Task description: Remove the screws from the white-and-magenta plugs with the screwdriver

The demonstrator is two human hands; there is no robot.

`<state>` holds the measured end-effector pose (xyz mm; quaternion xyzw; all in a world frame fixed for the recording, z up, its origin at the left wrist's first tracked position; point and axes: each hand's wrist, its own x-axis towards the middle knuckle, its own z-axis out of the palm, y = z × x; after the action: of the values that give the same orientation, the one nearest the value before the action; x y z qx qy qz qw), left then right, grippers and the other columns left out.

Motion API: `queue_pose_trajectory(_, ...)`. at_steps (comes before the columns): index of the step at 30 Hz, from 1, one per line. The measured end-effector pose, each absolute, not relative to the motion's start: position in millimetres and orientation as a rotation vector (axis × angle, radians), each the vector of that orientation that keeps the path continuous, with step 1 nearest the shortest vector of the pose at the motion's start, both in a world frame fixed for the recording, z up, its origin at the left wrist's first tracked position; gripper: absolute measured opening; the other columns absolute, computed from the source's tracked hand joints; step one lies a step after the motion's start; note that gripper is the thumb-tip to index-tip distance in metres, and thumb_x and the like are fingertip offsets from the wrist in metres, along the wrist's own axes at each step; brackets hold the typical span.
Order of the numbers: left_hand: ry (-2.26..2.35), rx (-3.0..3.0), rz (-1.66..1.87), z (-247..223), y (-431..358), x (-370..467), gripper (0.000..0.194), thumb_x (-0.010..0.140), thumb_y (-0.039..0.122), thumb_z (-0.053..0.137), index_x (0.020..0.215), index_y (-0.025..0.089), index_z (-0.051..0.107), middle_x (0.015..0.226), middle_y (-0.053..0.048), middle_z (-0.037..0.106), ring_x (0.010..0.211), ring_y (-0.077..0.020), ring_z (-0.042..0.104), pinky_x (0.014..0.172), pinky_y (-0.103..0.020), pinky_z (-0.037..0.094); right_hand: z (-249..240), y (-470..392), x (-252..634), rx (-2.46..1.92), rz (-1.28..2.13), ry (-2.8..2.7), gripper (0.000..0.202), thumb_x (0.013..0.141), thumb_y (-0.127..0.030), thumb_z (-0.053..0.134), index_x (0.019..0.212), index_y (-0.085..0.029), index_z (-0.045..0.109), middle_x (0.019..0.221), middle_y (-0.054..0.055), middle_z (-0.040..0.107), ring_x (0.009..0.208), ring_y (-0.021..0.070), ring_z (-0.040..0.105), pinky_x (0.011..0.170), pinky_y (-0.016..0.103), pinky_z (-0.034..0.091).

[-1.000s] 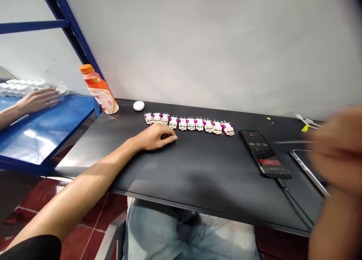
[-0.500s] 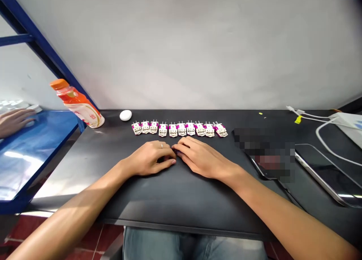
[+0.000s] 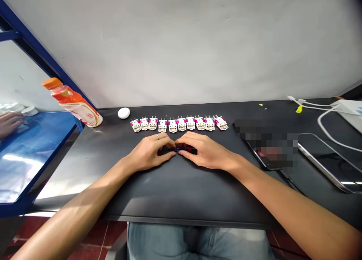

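Observation:
My left hand point(image 3: 149, 150) and my right hand point(image 3: 207, 150) meet near the middle of the black table. Between their fingertips is a small dark object point(image 3: 177, 149) with a red part at its right side. Fingers and thumbs of both hands pinch it, covering much of it, so its kind is unclear. Just beyond the hands stands a row of several white plug pieces with magenta sides and metal pins point(image 3: 172, 125).
An orange-capped bottle point(image 3: 75, 103) and a white egg-shaped object point(image 3: 123, 113) are at the back left. On the right lie a phone point(image 3: 330, 160), white cables point(image 3: 322, 120) and a blurred-out dark item. Another person's hand point(image 3: 9, 123) rests over the blue table point(image 3: 53, 135).
The thumb of my right hand has moved apart from its fingers, and more of the dark object with its red part now shows. The camera view has shifted slightly.

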<state>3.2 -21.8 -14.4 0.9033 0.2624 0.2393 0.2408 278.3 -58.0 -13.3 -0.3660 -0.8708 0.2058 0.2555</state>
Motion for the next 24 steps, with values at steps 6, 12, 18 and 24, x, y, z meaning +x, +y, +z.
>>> queue_pose_trajectory(6,0.768,2.507,0.645,-12.7,-23.4,4.9,0.011,0.109,0.028,0.071,0.115,0.024,0.078,0.109,-0.004,0.081,0.082,-0.0172,0.07,0.078,-0.03,0.058,-7.7,-57.6,281.2,-1.056,0.594,-2.395,0.024,0.111,-0.029,0.066,0.132,-0.023,0.076,0.125,0.01,0.082,0.114,0.028,0.078,0.1,0.044,0.065)
queue_pose_trajectory(12,0.807,2.504,0.654,-9.3,-24.8,6.5,0.011,0.107,0.022,0.067,0.111,0.023,0.077,0.1,-0.002,0.078,0.083,-0.0164,0.07,0.079,-0.028,0.057,-8.9,-54.7,286.8,-1.063,0.527,-2.437,0.014,0.108,-0.024,0.065,0.118,-0.023,0.075,0.117,0.01,0.079,0.104,0.0276,0.075,0.089,0.042,0.061)
queue_pose_trajectory(18,0.78,2.5,0.619,-10.4,-23.4,4.5,0.014,0.106,0.034,0.077,0.114,0.023,0.077,0.105,-0.003,0.079,0.091,-0.0184,0.073,0.081,-0.029,0.057,-13.5,-54.7,284.5,-0.897,0.572,-2.396,0.015,0.114,-0.036,0.07,0.12,-0.024,0.075,0.117,0.009,0.079,0.105,0.0263,0.075,0.091,0.039,0.059)
queue_pose_trajectory(24,0.771,2.541,0.685,-11.2,-22.0,3.3,0.009,0.104,0.022,0.07,0.113,0.022,0.073,0.098,-0.001,0.074,0.084,-0.0155,0.069,0.076,-0.027,0.053,-11.6,-53.8,285.6,-1.024,0.53,-2.399,0.022,0.115,-0.041,0.068,0.123,-0.022,0.076,0.12,0.011,0.079,0.111,0.0286,0.075,0.096,0.042,0.059)
